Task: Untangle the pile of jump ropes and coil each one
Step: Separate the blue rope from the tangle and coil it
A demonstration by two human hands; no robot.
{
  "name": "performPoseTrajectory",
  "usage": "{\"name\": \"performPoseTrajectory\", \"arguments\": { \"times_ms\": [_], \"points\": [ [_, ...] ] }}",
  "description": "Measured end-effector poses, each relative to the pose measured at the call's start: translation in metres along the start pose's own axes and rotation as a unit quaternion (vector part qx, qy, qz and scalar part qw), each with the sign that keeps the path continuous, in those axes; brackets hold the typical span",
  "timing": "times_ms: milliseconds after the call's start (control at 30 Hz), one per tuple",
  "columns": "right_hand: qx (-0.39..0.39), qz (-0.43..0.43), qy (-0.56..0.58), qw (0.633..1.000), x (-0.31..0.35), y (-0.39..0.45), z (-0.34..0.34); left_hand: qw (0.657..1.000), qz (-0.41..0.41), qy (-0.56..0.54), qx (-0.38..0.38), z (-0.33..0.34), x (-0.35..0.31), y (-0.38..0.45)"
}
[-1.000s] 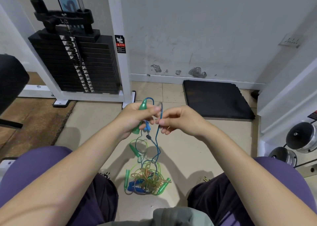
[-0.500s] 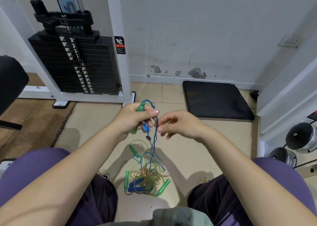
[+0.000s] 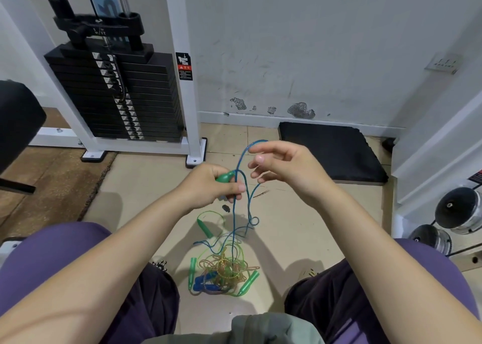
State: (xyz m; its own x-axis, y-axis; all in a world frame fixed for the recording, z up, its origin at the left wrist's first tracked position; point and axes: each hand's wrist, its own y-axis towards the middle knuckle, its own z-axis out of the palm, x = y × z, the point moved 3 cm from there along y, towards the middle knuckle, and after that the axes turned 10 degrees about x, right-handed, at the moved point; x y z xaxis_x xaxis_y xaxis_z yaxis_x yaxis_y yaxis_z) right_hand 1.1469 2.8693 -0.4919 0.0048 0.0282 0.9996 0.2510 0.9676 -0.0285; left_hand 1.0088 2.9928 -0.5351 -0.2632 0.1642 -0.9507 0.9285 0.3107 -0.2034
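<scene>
A tangled pile of jump ropes point(image 3: 224, 270) lies on the tiled floor between my knees: green, orange and blue cords with green and blue handles. My left hand point(image 3: 208, 184) is closed around a green handle point(image 3: 224, 177) and pinches the blue rope point(image 3: 236, 213). My right hand point(image 3: 284, 166) is raised to the right of it, fingers partly spread, with a loop of the blue rope draped over its index finger. Both strands of that loop hang down into the pile. Another green handle point(image 3: 204, 227) lies just above the pile.
A white-framed weight stack point(image 3: 117, 93) stands at the back left. A black mat point(image 3: 331, 150) lies against the wall at the back right. Chrome dumbbells point(image 3: 459, 210) sit at the right edge. My purple-clad knees flank the pile.
My right hand has risen up and to the right, lifting a loop of blue rope above my left hand. More blue rope has come up out of the pile.
</scene>
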Motion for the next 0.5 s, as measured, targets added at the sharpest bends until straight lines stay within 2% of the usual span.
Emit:
{"name": "performPoseTrajectory", "arguments": {
  "times_ms": [133,233,300,400,500],
  "points": [
    [0.073,0.113,-0.111,0.985,-0.02,0.0,0.007,0.99,0.029,-0.133,-0.035,-0.007,-0.006,-0.001],
    [0.129,0.147,-0.178,0.964,-0.033,-0.001,0.021,0.979,0.05,-0.196,-0.032,-0.003,-0.009,-0.001],
    [0.123,0.135,-0.189,0.965,-0.033,0.0,0.024,0.974,0.058,-0.218,-0.037,-0.004,-0.01,-0.001],
    [0.091,0.091,-0.131,0.983,-0.023,0.002,0.02,0.976,0.054,-0.211,-0.028,-0.009,-0.009,0.0],
    [0.062,0.027,-0.035,0.997,-0.009,0.001,0.015,0.991,0.0,-0.121,0.047,-0.004,-0.001,0.0]
  ]
}}
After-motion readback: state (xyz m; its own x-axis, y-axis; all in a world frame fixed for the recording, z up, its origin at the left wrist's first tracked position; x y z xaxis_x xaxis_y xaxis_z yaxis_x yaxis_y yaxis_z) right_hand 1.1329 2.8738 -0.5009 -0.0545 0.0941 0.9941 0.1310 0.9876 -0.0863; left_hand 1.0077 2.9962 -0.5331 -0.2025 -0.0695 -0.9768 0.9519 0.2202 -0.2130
